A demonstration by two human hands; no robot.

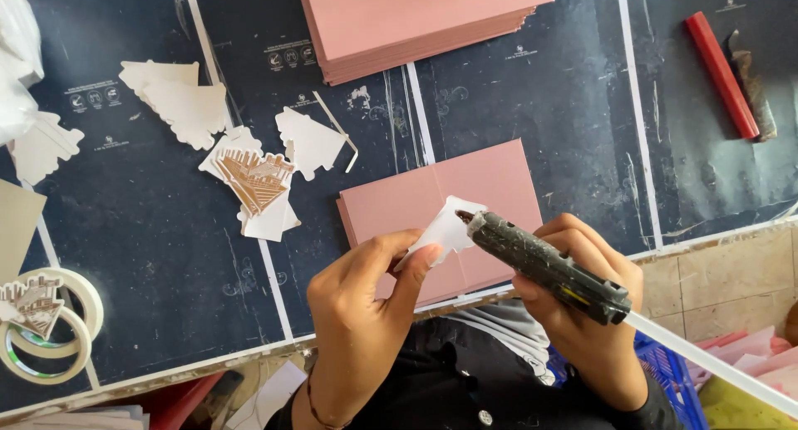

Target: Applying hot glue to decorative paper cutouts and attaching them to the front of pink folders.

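So the left hand [366,305] has a small white paper cutout [445,230] pinched between thumb and fingertips, tilted up toward the camera, probably so its face is easy to get at. The right hand [582,314] is wrapped tight around a dark glue gun [544,266], with a clear glue stick [715,365] poking out the back toward the lower right. The nozzle sits right at the cutout's upper edge, touching or just about, hard to tell which. So the cutout is right out at the left grip's fingertips, just beside the gun's tip. Both hover over a short stack of pink cards [490,189] near the front edge of the dark desk [150,255]. A bigger pink stack [416,23] sits further back, more white cutouts [187,106] are scattered to the left, one with a brown printed design [256,181], and tape rolls [50,330] are at the far left. A red bar [721,74] lies off at the top right.
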